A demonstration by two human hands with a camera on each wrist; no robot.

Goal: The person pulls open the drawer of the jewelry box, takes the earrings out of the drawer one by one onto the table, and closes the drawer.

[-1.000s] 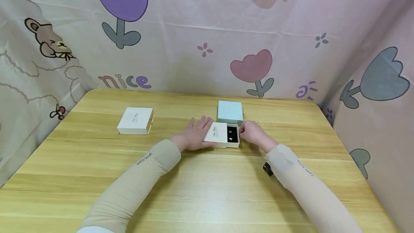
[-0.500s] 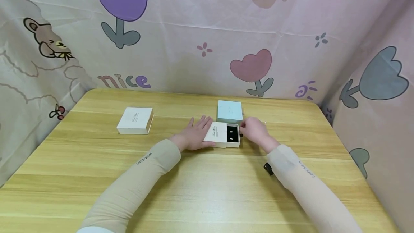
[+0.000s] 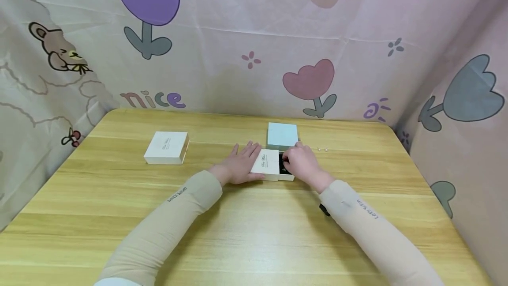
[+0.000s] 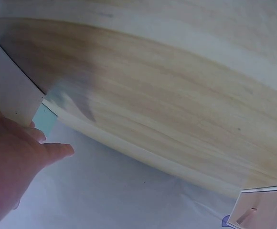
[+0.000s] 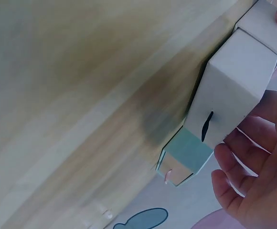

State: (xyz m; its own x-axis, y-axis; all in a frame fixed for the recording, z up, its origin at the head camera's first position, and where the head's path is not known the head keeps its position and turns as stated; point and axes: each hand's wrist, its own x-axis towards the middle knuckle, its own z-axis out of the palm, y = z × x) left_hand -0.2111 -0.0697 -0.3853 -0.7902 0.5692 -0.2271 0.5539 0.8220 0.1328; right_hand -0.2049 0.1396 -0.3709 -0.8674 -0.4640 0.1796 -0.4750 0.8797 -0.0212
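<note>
My left hand [image 3: 238, 165] lies spread with straight fingers on the white sleeve [image 3: 271, 162] of a small jewelry box. Its drawer [image 3: 286, 178] is slid out to the right and has a black lining [image 3: 282, 167]. A small star-shaped earring [image 3: 284, 170] shows on the lining. Over the drawer is my right hand [image 3: 303, 162], with fingertips at the lining; they hide the other earring spot. In the right wrist view, the drawer's black pull tab [image 5: 207, 126] sticks out, and the thumb and index tips are hidden, so a pinch cannot be confirmed.
A light blue box [image 3: 282, 134] stands just behind the white one. Two tiny pale earrings [image 3: 326, 149] lie to its right. Another white box [image 3: 166, 148] sits at the left of the wooden table [image 3: 238, 233]. A patterned cloth [image 3: 222, 43] hangs behind.
My right hand has moved from the pull tab, at the drawer's right end, leftward over the drawer, covering part of the lining. The left hand and the boxes have stayed put.
</note>
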